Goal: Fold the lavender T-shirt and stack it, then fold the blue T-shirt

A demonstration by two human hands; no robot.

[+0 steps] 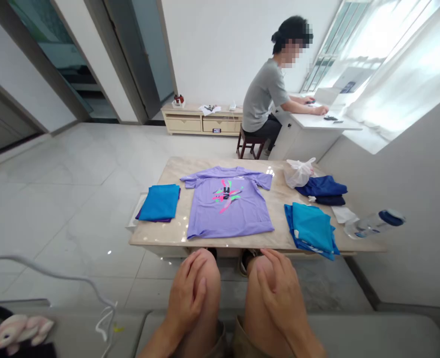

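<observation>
My left hand (pixel 187 291) rests on my left knee, empty, its fingers laid flat over it. On the other knee lies my right hand (pixel 278 288), also empty with fingers stretched out. Beyond my knees, a purple T-shirt (pixel 231 209) with a bright print is spread face up on the low table (pixel 178 238), its collar on the far side. To its left sits a folded blue garment (pixel 159 201) on top of a darker purple one. Right of the shirt is a stack of folded blue clothes (pixel 311 223), slightly over the table's near edge.
Behind the blue stack are a white plastic bag (pixel 299 172), dark blue clothes (pixel 322 186) and a clear bottle (pixel 373 223) with a blue lid. Another person (pixel 263 94) sits at a white desk (pixel 320 119). A plush toy (pixel 18 330) and white cable (pixel 74 276) are at lower left.
</observation>
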